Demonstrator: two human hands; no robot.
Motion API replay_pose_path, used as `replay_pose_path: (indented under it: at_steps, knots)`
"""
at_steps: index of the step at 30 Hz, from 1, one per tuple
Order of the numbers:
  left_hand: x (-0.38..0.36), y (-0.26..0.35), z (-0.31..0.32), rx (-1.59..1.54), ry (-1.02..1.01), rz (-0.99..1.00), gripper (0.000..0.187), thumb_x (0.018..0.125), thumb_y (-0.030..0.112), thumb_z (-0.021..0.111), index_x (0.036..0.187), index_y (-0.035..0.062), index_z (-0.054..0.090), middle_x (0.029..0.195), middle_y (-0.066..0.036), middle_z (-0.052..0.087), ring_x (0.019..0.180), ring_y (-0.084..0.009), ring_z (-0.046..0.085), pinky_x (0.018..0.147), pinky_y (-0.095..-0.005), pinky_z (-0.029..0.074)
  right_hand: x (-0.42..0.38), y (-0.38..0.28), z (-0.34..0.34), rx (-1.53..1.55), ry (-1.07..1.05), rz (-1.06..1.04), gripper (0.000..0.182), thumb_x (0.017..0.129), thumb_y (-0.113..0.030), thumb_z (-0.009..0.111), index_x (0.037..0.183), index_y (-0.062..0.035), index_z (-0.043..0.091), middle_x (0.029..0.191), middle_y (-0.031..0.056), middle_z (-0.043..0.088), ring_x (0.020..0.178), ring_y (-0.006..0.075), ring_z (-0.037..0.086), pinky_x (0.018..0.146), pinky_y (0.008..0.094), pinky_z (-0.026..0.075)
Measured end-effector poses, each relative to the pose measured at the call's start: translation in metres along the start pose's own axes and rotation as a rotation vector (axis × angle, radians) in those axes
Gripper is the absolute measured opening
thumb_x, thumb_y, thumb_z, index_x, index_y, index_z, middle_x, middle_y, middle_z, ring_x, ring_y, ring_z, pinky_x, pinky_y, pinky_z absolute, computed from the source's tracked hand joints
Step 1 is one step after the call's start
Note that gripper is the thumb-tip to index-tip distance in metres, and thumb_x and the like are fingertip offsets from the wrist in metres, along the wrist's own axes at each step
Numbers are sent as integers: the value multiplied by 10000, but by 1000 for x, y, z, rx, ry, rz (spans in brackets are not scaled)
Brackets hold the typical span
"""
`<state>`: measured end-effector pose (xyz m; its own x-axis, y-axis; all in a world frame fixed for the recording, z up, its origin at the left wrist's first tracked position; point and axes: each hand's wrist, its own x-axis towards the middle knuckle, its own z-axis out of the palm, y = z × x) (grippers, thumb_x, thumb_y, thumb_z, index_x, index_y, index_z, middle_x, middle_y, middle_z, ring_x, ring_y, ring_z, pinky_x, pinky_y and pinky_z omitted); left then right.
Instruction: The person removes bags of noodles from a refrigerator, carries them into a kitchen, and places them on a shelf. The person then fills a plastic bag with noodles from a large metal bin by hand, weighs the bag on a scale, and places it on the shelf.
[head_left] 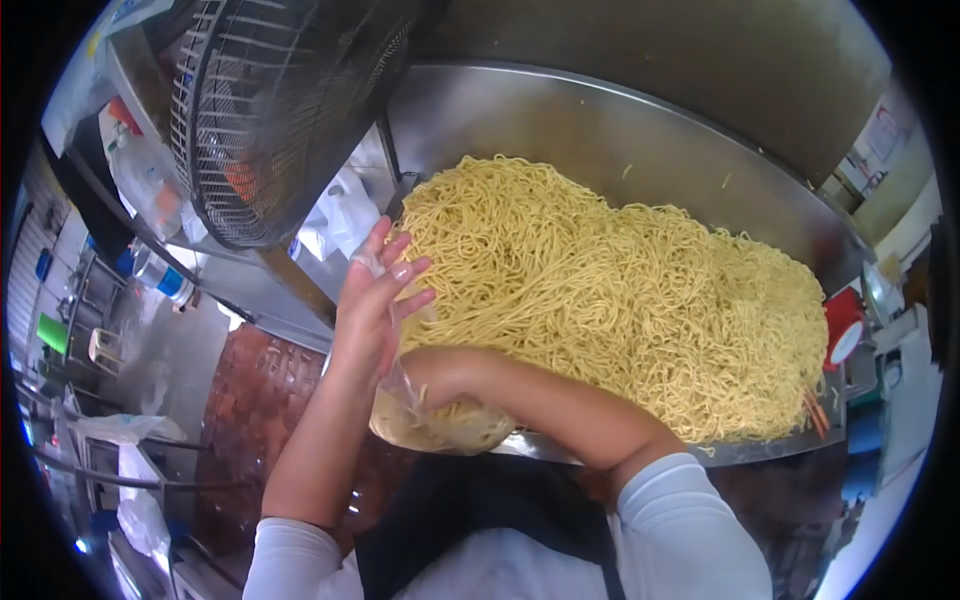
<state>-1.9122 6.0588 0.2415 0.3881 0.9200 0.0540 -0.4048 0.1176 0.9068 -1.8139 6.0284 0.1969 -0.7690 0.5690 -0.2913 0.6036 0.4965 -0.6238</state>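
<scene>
A large heap of yellow noodles (620, 290) fills the steel trough in front of me. At its left edge is my left hand (380, 290), palm facing right and fingers spread, with film of a clear plastic bag (465, 430) caught between them. The bag hangs below, with some noodles inside. My right forearm crosses in front of the heap to the bag's mouth. My right hand (412, 368) is mostly hidden behind the wrist and film, so its fingers do not show.
A big caged fan (270, 120) stands at the upper left, close to my left hand. The steel trough's back wall (520, 95) rises behind the noodles. Chopsticks (816, 412) and a red container (843, 328) are at the right end. White plastic bags (345, 212) lie beyond my left hand.
</scene>
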Motion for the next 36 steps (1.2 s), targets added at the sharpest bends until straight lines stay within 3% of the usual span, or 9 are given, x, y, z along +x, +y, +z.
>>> replay_pose_path:
  at_steps: [2, 6, 8, 12, 17, 23, 26, 30, 36]
  knots:
    - [9, -29, -18, 139, 21, 102, 639, 846, 283, 626, 1395, 37, 410, 1307, -167, 527, 1205, -260, 507, 946, -366, 436, -53, 15, -12, 153, 316, -6, 386, 844, -223, 652, 1199, -74, 619, 1052, 118, 676, 961, 238, 639, 860, 364, 495]
    - [3, -64, -16, 1330, -759, 139, 556, 789, 310, 666, 1252, 20, 565, 1240, -229, 568, 1165, -331, 543, 968, -393, 429, -144, 48, -23, 273, 822, 332, 409, 802, -188, 722, 1179, -59, 630, 1062, 102, 673, 961, 209, 637, 863, 336, 505]
    - [-3, -78, 13, 1545, -739, -271, 464, 772, 285, 672, 1148, 18, 621, 1140, -261, 605, 1090, -362, 582, 933, -413, 452, -158, 49, -13, 255, 870, 397, 403, 801, -188, 726, 1173, -63, 635, 1076, 99, 670, 974, 204, 635, 867, 338, 504]
    - [15, -128, 7, 1553, -468, -16, 404, 757, 282, 692, 1061, 23, 635, 994, -179, 667, 882, -293, 657, 798, -407, 501, -154, 52, 11, 147, 950, 384, 502, 750, -181, 749, 1217, -72, 600, 1110, 132, 655, 1039, 267, 619, 923, 371, 483]
    - [7, -37, 26, 58, -258, -308, 160, 752, 26, 636, 911, 42, 645, 831, -44, 631, 770, -130, 606, 697, -293, 488, -113, 39, -4, -262, 1098, 204, 529, 723, -167, 765, 1213, -72, 590, 1157, 175, 612, 1018, 346, 609, 983, 414, 436]
    - [-16, -8, 22, 191, -413, -353, 106, 713, 25, 624, 817, 38, 637, 793, -31, 604, 735, -105, 563, 645, -242, 430, -39, 93, -30, 605, 1187, -24, 337, 785, -62, 717, 1111, -70, 634, 981, 117, 655, 904, 232, 652, 743, 298, 541]
    - [-13, -26, 25, 241, -371, -301, 48, 765, 51, 624, 812, 54, 633, 800, -6, 598, 706, -91, 534, 649, -247, 419, -22, 115, -48, 1111, 1329, 176, 238, 823, -5, 666, 1055, -56, 641, 838, 71, 643, 786, 167, 647, 603, 232, 520]
    - [-6, -42, 32, 325, -377, -247, 32, 771, 77, 626, 799, 61, 625, 768, 6, 571, 680, -78, 498, 631, -247, 399, -30, 165, -68, 1804, 1716, -324, 83, 886, -56, 538, 887, 2, 597, 791, 128, 634, 653, 235, 619, 582, 336, 525]
    - [-1, -42, 6, 636, -423, -224, 236, 824, 164, 637, 958, -30, 648, 784, -20, 597, 709, -103, 525, 651, -289, 436, -73, 211, -68, 1552, 2023, 105, 131, 913, -21, 476, 988, 69, 533, 906, 145, 609, 775, 255, 618, 715, 398, 579]
